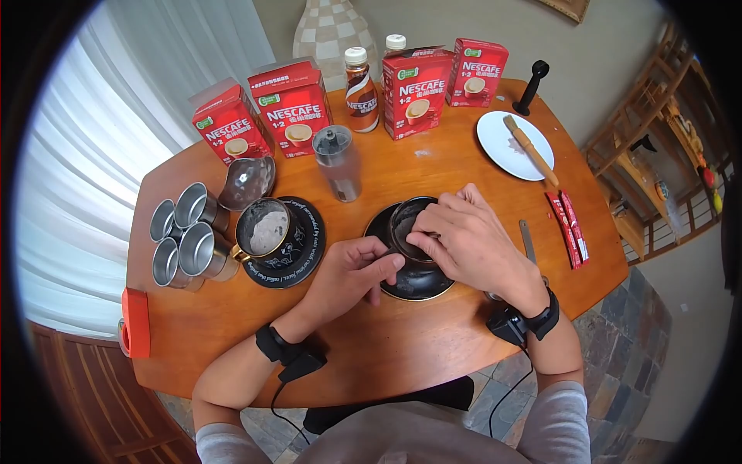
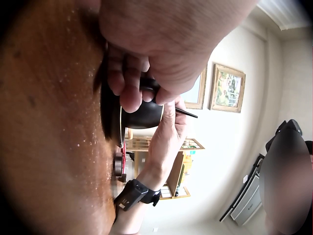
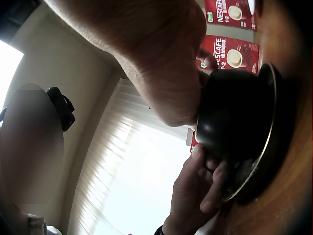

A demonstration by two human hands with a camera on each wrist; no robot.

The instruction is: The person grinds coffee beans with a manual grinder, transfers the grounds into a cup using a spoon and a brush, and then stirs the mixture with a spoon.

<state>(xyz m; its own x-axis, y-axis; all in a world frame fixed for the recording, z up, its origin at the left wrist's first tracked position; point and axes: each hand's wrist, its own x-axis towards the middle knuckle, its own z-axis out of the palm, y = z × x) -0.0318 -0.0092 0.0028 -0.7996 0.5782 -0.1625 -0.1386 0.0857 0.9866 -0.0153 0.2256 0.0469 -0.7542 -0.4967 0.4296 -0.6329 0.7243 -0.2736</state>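
Note:
A black cup (image 1: 402,224) with a thin gold rim stands on a black saucer (image 1: 421,291) in front of me. My left hand (image 1: 349,271) grips it at the handle side, thumb on top. Over the opposite rim bends my right hand (image 1: 470,241), its fingertips reaching into the mouth of the cup. In the left wrist view a slim dark stick (image 2: 187,113) juts out by the right hand, which pinches it; its other end is hidden. The right wrist view shows the cup's dark side (image 3: 227,117) between both hands.
Left stand another cup (image 1: 263,232) of grey powder on a lettered saucer (image 1: 313,251), metal cups (image 1: 202,249) and a bowl (image 1: 247,184). A grinder (image 1: 338,164), red boxes (image 1: 414,93) and a bottle (image 1: 361,97) stand behind. Right lie a brush (image 1: 532,151) on a plate (image 1: 495,143) and sachets (image 1: 568,228).

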